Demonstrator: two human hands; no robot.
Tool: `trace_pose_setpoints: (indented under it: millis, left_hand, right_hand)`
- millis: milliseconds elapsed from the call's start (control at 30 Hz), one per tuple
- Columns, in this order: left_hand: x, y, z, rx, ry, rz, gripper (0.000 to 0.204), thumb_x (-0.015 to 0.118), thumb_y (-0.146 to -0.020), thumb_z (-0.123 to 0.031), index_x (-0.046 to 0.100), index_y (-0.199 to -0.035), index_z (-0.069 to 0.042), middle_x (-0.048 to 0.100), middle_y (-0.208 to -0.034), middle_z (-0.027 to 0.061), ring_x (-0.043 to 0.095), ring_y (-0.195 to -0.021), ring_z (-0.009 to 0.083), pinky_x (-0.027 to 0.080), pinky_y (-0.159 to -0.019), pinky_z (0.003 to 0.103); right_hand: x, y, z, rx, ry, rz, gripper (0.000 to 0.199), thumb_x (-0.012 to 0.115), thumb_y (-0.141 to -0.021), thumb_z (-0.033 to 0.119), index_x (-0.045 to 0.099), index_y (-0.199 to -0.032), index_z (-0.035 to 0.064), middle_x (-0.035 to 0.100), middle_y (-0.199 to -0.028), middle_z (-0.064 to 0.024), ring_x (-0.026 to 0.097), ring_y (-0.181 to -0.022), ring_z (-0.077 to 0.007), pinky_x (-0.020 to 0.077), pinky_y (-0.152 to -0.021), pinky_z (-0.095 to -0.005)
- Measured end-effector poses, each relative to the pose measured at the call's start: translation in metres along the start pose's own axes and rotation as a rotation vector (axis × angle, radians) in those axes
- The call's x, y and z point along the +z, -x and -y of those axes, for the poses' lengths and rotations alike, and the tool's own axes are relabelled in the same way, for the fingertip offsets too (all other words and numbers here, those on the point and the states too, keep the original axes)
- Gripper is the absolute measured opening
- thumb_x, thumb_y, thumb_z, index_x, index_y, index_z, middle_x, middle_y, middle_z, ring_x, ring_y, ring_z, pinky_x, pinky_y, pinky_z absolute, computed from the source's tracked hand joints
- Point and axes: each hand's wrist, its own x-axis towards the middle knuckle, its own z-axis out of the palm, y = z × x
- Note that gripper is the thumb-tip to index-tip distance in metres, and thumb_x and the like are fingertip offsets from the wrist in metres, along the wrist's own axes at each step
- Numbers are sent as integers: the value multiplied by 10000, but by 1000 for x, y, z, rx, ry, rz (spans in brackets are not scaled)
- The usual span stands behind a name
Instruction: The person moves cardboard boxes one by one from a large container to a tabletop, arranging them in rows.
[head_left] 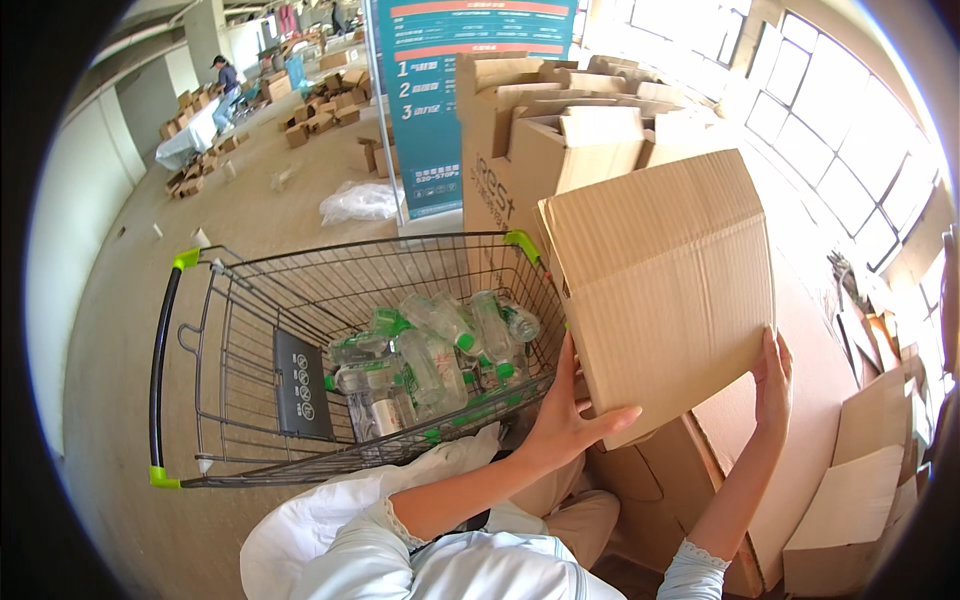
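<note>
While your left hand (568, 418) clamps the cardboard box (672, 290) at its lower left corner and your right hand (773, 390) grips its right edge, it tilts upward between them, beside the cart (303, 383).

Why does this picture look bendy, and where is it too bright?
Head view: wide fisheye lens, so edges curve near the dark round rim; head view: the large black-framed glass windows glare almost white; head view: the tan creased cardboard box, held close, looks sharp.

Whse-type space, bare flr (275, 215), piled cardbd boxes (325, 113), lg windows (822, 115)
</note>
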Motion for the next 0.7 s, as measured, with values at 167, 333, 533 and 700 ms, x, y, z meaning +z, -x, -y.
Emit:
trace_pose_setpoints:
  millis: [167,333,533,700]
  left_hand:
    - [24,-2,8,-43,-144,87,1201,797,-704,-304,-100,-1450,-16,252,-1421,199,345,-1305,318,354,-1043,471]
    - [52,-1,9,37,-177,143,1173,801,-690,-271,-53,-1466,-56,281,-1423,163,392,-1277,282,364,-1037,436]
    - [78,0,19,95,-323,187,1238,820,-663,-299,-91,-1466,-62,282,-1428,187,389,-1281,283,396,-1011,409]
    - [103,0,31,172,-421,242,1213,836,-619,-304,19,-1457,14,321,-1394,202,415,-1235,287,374,-995,384]
  right_hand:
    - [-43,28,-21,37,-181,-123,520,591,-915,323,458,-1300,0,569,-1207,-70,530,-1132,-146,420,-979,-327]
    - [-79,48,-45,3,-361,-154,421,551,-942,282,491,-1267,21,565,-1224,-56,521,-1145,-155,426,-970,-335]
    - [-100,72,-56,-114,-492,-144,399,520,-957,291,496,-1258,30,578,-1202,-57,542,-1104,-160,445,-919,-356]
    - [-115,99,-75,-24,-98,-592,501,469,-975,336,416,-1340,-3,504,-1272,-121,494,-1159,-196,411,-975,-363]
